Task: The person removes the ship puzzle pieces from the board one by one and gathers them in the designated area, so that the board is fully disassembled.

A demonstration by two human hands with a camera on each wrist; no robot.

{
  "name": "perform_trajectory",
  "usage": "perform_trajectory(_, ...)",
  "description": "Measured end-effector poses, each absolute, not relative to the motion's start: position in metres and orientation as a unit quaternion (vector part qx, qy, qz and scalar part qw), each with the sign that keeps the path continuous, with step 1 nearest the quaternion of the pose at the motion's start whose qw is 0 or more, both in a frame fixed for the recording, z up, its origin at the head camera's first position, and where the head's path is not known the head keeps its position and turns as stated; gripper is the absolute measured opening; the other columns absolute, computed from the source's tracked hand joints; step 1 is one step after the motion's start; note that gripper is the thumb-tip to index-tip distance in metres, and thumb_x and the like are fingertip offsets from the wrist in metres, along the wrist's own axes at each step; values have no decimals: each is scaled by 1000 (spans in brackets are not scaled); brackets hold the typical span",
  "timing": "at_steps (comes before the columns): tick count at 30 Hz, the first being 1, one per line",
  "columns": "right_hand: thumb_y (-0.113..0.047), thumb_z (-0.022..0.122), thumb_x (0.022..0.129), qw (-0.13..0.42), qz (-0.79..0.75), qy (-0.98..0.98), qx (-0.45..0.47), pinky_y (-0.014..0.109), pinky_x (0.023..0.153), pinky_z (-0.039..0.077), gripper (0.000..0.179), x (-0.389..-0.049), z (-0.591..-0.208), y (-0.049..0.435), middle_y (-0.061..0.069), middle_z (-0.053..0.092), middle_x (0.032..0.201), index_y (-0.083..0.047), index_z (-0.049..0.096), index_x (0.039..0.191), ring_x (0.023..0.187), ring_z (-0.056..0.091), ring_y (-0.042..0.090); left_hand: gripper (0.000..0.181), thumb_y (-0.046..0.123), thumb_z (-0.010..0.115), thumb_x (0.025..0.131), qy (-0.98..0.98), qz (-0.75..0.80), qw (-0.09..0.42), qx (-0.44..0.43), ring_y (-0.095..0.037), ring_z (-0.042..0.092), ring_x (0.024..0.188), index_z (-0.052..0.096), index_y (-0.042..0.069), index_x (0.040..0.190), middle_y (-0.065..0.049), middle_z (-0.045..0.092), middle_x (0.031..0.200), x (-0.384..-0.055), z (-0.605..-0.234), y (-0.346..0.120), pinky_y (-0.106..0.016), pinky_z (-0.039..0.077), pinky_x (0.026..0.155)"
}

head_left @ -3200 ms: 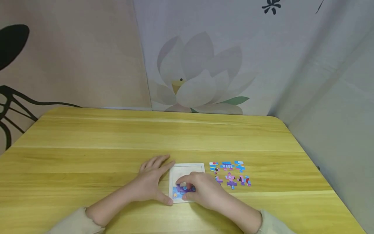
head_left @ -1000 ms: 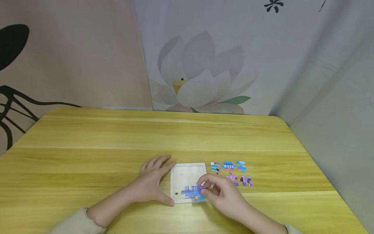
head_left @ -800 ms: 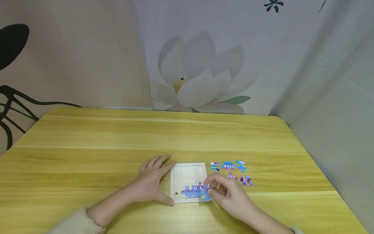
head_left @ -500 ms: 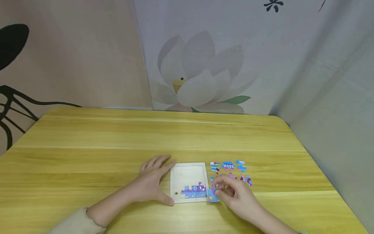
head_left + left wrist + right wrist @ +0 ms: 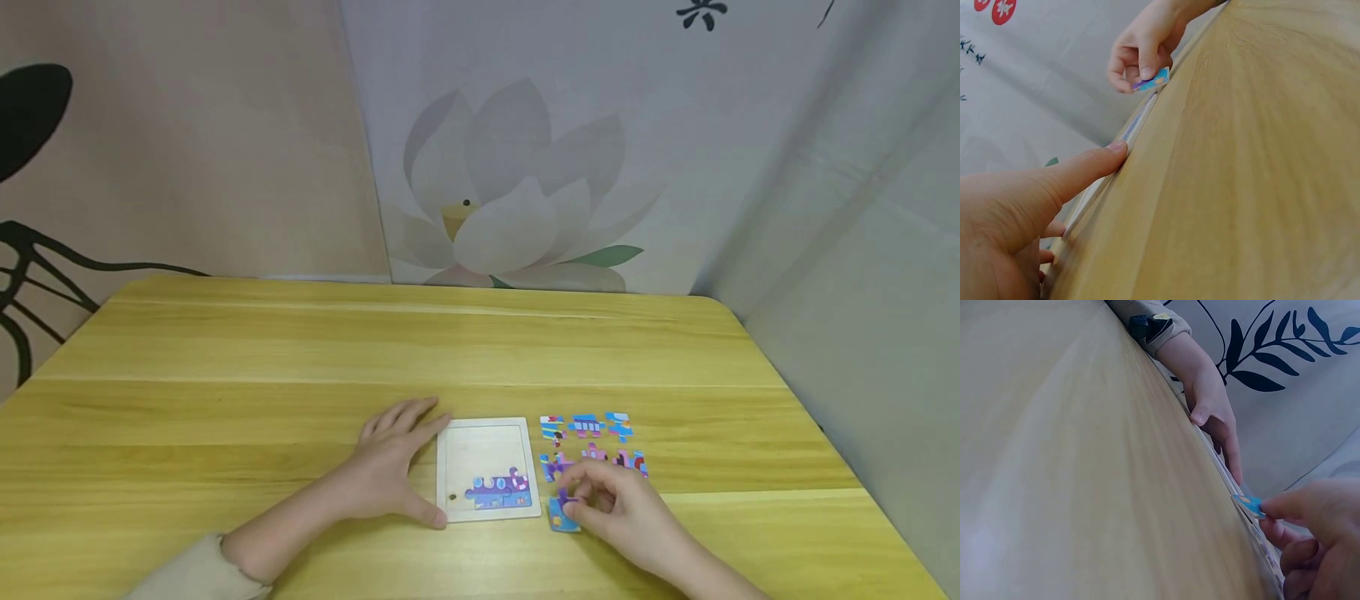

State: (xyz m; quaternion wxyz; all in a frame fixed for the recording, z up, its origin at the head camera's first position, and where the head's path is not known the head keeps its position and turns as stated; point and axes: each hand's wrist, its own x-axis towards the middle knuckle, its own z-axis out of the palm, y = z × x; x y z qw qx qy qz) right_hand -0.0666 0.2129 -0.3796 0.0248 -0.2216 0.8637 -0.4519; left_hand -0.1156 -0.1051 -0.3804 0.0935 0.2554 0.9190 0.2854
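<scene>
A square, pale wooden puzzle tray (image 5: 480, 442) lies on the table, with a couple of joined purple-blue jigsaw pieces (image 5: 498, 490) at its lower right. My left hand (image 5: 390, 467) is spread along the tray's left side, thumb and fingertips at its edge. My right hand (image 5: 622, 508), to the right of the tray, pinches a blue and purple jigsaw piece (image 5: 562, 514) between thumb and fingers. The left wrist view shows this held piece (image 5: 1154, 80) tilted, with an orange patch on it. The right wrist view has its blue corner (image 5: 1247, 503) sticking out from the fingertips.
Several loose jigsaw pieces (image 5: 587, 425) lie in two rows right of the tray, the lower row partly behind my right hand. The wooden table (image 5: 300, 333) reaches back to a curtain (image 5: 525, 183) with a flower print.
My right hand has lifted the blue-purple piece from the tray's lower left corner and carried it right, past the tray's edge. A dark spot now shows in that corner. My left hand stays put.
</scene>
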Motion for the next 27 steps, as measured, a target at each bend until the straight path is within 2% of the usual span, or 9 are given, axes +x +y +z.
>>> perform_trajectory(11, -14, 75, 82, 55, -418, 884, -202, 21, 51, 44, 18, -67, -377, 217, -12, 61, 79, -13, 70, 99, 64, 51, 4, 122, 64, 82, 50, 918, 289, 93, 257, -43, 9, 140, 36, 9, 148, -17, 18, 156, -116, -380, -104, -66, 3, 106)
perform_trajectory(17, -15, 76, 81, 38, -387, 895, -217, 21, 55, 45, 17, -68, -377, 216, -16, 58, 77, -14, 72, 98, 67, 50, 3, 121, 62, 83, 50, 919, 286, 89, 256, -43, 10, 140, 36, 9, 148, -17, 19, 156, -115, -380, -104, -67, 4, 106)
perform_trajectory(27, -15, 77, 80, 18, -378, 896, -230, 20, 52, 44, 18, -68, -379, 216, -17, 55, 73, -15, 72, 97, 63, 49, 1, 122, 66, 81, 49, 919, 285, 82, 260, -44, 12, 139, 37, 7, 147, -18, 20, 155, -115, -380, -105, -67, 5, 106)
